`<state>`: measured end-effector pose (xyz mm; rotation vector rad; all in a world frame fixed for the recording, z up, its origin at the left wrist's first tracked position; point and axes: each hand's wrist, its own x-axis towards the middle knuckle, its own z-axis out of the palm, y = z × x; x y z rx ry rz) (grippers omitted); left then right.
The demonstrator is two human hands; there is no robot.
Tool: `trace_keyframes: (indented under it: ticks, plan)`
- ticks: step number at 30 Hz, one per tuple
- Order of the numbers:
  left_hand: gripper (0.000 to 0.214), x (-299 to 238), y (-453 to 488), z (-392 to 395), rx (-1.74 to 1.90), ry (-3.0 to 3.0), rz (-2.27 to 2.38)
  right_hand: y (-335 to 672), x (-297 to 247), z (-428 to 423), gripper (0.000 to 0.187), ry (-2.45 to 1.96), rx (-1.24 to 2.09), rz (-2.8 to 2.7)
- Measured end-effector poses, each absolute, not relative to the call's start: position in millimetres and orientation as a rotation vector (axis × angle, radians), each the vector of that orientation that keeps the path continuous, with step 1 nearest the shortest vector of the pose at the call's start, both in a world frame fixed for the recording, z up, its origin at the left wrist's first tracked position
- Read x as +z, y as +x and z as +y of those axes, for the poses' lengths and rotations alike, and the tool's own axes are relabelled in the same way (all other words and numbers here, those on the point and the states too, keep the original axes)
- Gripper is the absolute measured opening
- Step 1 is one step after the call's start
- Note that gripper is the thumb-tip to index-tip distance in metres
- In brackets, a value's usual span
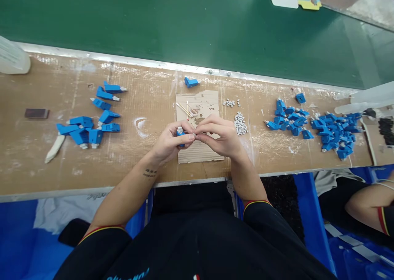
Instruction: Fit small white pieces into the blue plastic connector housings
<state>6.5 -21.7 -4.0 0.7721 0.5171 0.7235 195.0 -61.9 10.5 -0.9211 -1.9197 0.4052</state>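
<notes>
We hold a small blue plastic part (180, 132) pinched in the left hand (170, 142), directly above the cardboard pad (200, 148). The right hand (220, 138) presses a tiny grey piece against it; the fingertips hide the joint. Risk: the piece may slip from the pinch and drop among the loose grey pieces (240, 124) just right of the pad, or roll off the pad's near edge.

Both hands, left hand (168, 142) and right hand (220, 138), pinch a blue part (180, 132).
</notes>
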Motion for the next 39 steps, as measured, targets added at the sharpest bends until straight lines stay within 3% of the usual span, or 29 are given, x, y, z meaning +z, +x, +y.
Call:
trace_keyframes:
  ticks: [11, 25, 35, 39]
  plan:
    - [0.039, -3, 9, -23, 0.737, 0.915, 0.492, 197, 14, -64, 0.014, -0.896, 0.419, -1.926]
    - [0.025, 6, -1, -12, 0.887, 0.569, 0.596, 228, 17, -63, 0.003, -1.05, 0.495, -1.872]
    - [0.02, 4, -2, -11, 0.909, 0.651, 0.582, 230, -3, -58, 0.029, -0.821, 0.712, -1.484]
    - [0.022, 4, 2, -22, 1.177, 1.127, 0.693, 222, -3, -60, 0.038, -0.911, 0.785, -1.478]
